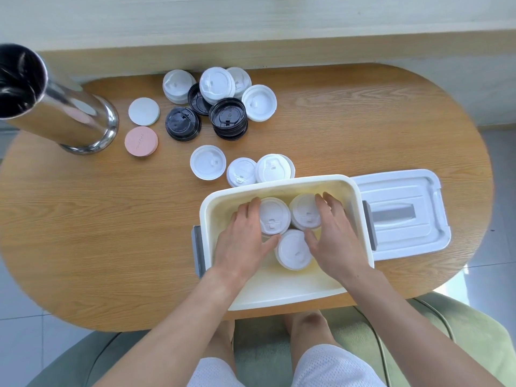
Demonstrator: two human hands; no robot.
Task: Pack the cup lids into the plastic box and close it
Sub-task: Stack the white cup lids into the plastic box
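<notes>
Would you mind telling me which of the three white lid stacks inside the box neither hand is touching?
The nearest lid stack, lying between the wrists; the left hand and right hand grip the two farther ones.

Both arms are bare from the lower edge of the view up to the wrists — no sleeves, no watch, no bracelet or ring on either the left hand [242, 241] or the right hand [335, 238]. The fingernails look short and unpainted. Lower down, the person wears white shorts [329, 367] of a perforated, mesh-like fabric — small holes dot the cloth evenly — and both knees [304, 322] are bare below the hems.
</notes>
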